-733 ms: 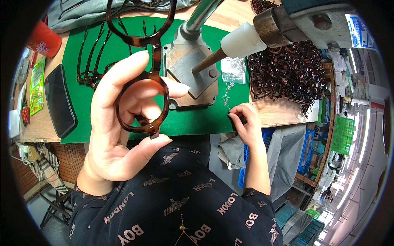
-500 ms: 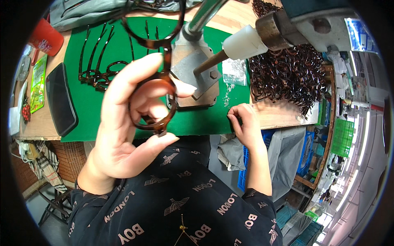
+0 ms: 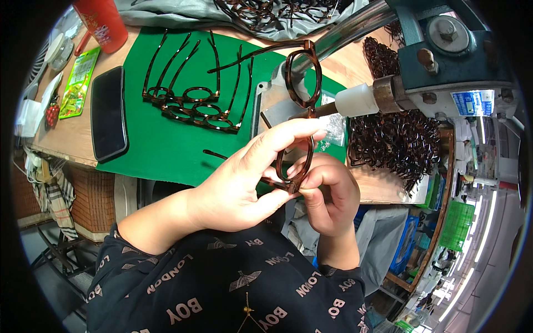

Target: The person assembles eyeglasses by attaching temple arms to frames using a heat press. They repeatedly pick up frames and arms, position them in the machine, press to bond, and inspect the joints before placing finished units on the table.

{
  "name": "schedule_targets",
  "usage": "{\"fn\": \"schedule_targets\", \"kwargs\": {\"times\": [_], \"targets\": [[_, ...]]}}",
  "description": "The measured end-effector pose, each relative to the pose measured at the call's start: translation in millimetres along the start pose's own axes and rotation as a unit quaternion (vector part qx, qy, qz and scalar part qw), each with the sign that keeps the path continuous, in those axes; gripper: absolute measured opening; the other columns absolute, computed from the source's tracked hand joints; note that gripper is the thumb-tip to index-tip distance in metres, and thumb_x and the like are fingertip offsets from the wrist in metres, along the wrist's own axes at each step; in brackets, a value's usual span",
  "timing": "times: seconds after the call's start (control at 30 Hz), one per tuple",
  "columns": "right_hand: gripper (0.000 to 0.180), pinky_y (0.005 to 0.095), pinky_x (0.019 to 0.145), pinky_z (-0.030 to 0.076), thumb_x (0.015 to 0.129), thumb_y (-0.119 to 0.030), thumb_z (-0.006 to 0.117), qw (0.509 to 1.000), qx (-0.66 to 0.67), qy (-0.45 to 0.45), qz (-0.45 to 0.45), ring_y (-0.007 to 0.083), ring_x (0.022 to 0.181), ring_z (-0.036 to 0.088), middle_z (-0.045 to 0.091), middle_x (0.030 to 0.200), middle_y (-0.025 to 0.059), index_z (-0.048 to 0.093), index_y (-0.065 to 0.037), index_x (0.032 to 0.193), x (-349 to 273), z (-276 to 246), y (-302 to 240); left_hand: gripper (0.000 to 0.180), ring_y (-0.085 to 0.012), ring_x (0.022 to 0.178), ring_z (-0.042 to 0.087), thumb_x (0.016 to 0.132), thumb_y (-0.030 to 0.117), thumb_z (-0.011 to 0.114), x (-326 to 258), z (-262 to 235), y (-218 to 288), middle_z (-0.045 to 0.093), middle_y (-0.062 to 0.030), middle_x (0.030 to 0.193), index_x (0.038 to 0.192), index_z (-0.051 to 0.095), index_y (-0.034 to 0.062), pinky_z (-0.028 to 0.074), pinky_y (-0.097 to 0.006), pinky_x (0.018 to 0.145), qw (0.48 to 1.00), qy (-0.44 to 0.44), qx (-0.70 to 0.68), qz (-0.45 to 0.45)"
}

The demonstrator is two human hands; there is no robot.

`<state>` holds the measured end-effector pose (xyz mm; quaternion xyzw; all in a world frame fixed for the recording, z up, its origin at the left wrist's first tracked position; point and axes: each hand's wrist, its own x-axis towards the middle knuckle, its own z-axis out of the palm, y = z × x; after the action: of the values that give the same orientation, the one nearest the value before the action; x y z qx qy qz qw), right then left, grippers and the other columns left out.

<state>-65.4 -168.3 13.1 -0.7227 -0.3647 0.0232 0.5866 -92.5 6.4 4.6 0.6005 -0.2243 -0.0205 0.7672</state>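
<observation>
Tortoiseshell glasses frame (image 3: 300, 105) held upright above the counter's near edge, between both hands. Left hand (image 3: 244, 183) pinches the lower rim, fingers extended along it. Right hand (image 3: 327, 191), curled closed, grips the same rim from beneath. Finished frames (image 3: 194, 105) lie on the green mat (image 3: 166, 150).

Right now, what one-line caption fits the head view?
Both hands, left hand and right hand, hold a tortoiseshell glasses frame above a green mat with more frames.
</observation>
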Motion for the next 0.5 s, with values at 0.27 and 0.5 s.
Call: {"fn": "schedule_targets", "kwargs": {"times": [0.27, 0.5], "targets": [[0.01, 0.0333, 0.069, 0.047, 0.076, -0.002, 0.064, 0.996, -0.077, 0.001, -0.032, 0.0247, 0.075, 0.059, 0.06, 0.079, 0.0081, 0.056, -0.002, 0.082, 2.3, -3.2, -4.5, 0.077, -0.0257, 0.124, 0.039, 0.071, -0.009, 0.054, -0.6, 1.7, -4.8, 0.034, -0.015, 0.135, 0.138, 0.019, 0.007, 0.048, -0.03, 0.084, 1.0, 0.008, -0.007, -0.001], [0.007, 0.0317, 0.069, 0.047, 0.074, -0.001, 0.065, 0.998, -0.056, 0.029, -0.018, 0.023, 0.073, 0.06, 0.062, 0.075, 0.0081, 0.059, -0.001, 0.079, 3.7, -3.2, -4.1, 0.082, -0.0246, 0.124, 0.039, 0.071, -0.01, 0.057, 1.8, 0.7, -4.5, 0.034, -0.0148, 0.135, 0.139, 0.016, 0.0092, 0.053, -0.025, 0.073, 0.996, 0.009, -0.074, -0.045]]}}
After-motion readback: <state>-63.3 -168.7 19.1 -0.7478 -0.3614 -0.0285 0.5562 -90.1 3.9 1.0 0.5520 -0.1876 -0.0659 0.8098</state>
